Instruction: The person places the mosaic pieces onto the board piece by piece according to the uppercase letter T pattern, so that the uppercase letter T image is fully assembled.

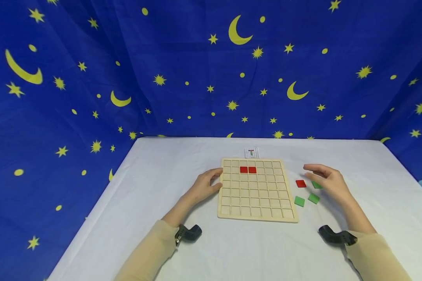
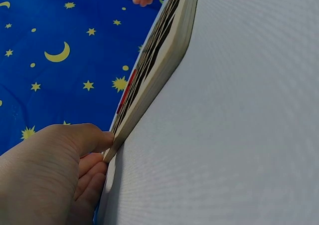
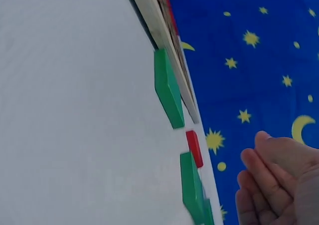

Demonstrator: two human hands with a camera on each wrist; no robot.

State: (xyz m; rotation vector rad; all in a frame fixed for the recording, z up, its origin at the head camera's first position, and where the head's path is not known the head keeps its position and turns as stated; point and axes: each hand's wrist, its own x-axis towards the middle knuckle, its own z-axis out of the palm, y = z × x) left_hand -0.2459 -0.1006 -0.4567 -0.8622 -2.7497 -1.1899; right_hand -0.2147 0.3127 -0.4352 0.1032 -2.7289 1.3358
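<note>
A square wooden grid board lies on the table, with two red square tiles side by side in its second row from the far edge. My left hand touches the board's left edge with thumb and fingertips; in the left wrist view the thumb rests against the frame. My right hand hovers right of the board, fingers relaxed and nothing seen between them. Below and beside it lie a loose red tile and three green tiles, one partly hidden by the hand.
A small printed card with a T-shaped pattern in red and green lies just beyond the board's far edge. White cloth covers the table. A blue curtain with stars and moons hangs behind and at the sides.
</note>
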